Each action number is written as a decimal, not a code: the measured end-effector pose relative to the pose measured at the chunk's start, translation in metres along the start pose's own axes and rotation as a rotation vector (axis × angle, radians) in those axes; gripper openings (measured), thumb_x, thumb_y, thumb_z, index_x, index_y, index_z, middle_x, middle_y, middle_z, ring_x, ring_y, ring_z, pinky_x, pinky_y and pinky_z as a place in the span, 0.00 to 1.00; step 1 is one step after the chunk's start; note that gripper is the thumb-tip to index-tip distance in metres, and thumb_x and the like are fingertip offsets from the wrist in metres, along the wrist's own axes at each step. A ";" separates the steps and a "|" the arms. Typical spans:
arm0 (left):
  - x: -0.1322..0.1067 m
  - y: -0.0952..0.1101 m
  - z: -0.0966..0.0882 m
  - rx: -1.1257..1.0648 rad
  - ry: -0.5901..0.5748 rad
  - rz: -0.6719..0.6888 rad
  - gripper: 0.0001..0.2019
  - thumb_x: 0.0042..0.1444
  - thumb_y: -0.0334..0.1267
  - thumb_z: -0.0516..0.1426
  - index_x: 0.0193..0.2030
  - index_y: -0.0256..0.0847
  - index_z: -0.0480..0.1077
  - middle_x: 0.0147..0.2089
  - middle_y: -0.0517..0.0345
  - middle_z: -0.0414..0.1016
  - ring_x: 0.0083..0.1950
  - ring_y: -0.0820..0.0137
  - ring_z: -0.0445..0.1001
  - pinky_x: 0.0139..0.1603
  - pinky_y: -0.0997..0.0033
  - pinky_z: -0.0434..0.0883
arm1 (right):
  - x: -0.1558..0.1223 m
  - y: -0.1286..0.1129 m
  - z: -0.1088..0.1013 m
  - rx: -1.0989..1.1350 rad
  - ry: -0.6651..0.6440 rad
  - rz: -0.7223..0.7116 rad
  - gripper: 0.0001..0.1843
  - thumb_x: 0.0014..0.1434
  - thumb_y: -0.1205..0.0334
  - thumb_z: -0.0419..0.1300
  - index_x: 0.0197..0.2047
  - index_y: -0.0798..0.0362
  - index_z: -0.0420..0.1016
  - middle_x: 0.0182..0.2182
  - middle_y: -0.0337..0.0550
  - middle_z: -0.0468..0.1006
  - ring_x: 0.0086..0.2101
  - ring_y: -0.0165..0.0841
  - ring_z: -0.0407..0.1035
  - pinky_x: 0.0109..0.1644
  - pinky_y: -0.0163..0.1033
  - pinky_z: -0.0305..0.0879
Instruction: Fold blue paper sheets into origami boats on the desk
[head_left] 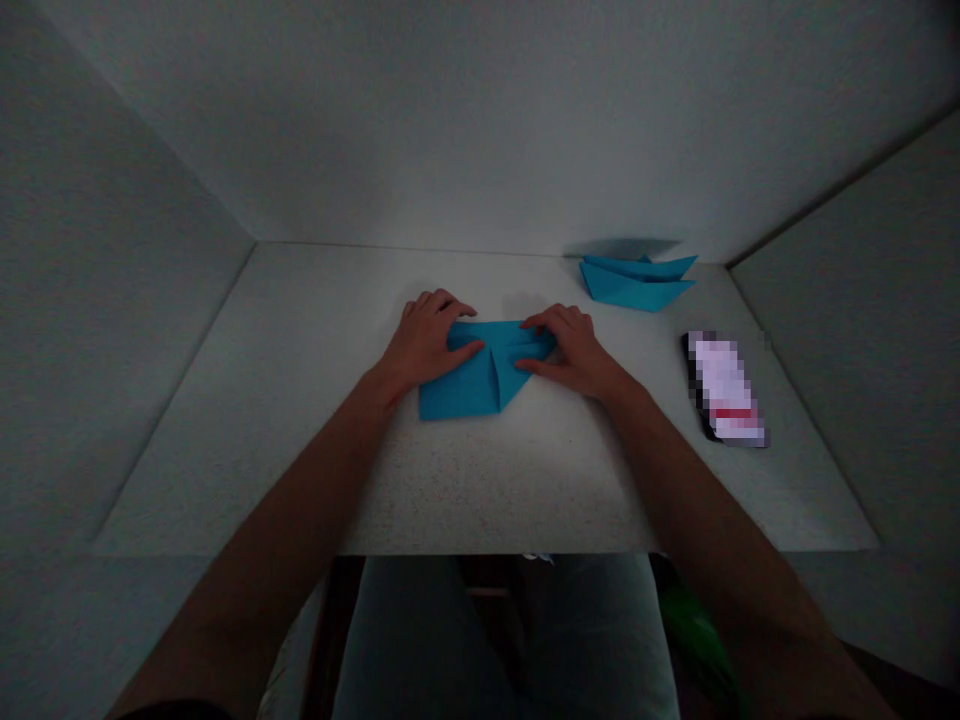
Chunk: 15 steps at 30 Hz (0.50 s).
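- The left hand (pixel 424 340) sits at the middle of the frame, just left of centre, arched over the left part of the folded blue paper (pixel 459 392), its fingertips (pixel 461 310) and thumb resting on the top layers.
- The right hand (pixel 568 350) mirrors it from the right, narrowed around the paper's right end, with the fingers (pixel 544 320) along the upper edge and the thumb (pixel 531 366) lower down on the sheet; both hands hold the paper flat against the counter rather than lifting it.
- The folded blue paper lies on the counter (pixel 225 430) between the hands, centred in the frame, with a pointed flap and a crease running down near its middle; its lower left corner sticks out below the left hand.
- Upper right of the frame, well apart from the hands, a pointed blue paper fold (pixel 634 285) lies near the back wall (pixel 480 120); it may be one piece or two stacked, which I cannot tell.
- Right of the frame, a dark flat object (pixel 724 388) with a pixelated white and red face lies on the counter, too blurred to name.
- Below the counter edge, at bottom centre, are the person's pale trousers (pixel 502 640).
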<state>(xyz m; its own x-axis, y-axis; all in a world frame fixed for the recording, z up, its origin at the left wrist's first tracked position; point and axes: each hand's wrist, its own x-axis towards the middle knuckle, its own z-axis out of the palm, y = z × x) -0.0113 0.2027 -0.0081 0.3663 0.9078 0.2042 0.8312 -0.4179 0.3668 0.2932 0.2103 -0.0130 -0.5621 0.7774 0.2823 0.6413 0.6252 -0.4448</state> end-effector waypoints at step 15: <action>-0.005 0.004 -0.003 -0.082 -0.091 0.132 0.30 0.58 0.61 0.72 0.59 0.46 0.78 0.63 0.46 0.77 0.66 0.48 0.74 0.72 0.45 0.67 | 0.002 0.006 0.003 0.094 -0.042 -0.032 0.20 0.77 0.41 0.61 0.52 0.48 0.84 0.49 0.51 0.80 0.48 0.45 0.76 0.53 0.50 0.71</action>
<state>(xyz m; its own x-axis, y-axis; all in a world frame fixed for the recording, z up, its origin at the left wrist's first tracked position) -0.0114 0.1963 -0.0050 0.5096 0.8426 0.1739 0.7376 -0.5319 0.4159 0.2941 0.2153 -0.0171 -0.6039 0.7526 0.2624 0.5724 0.6386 -0.5143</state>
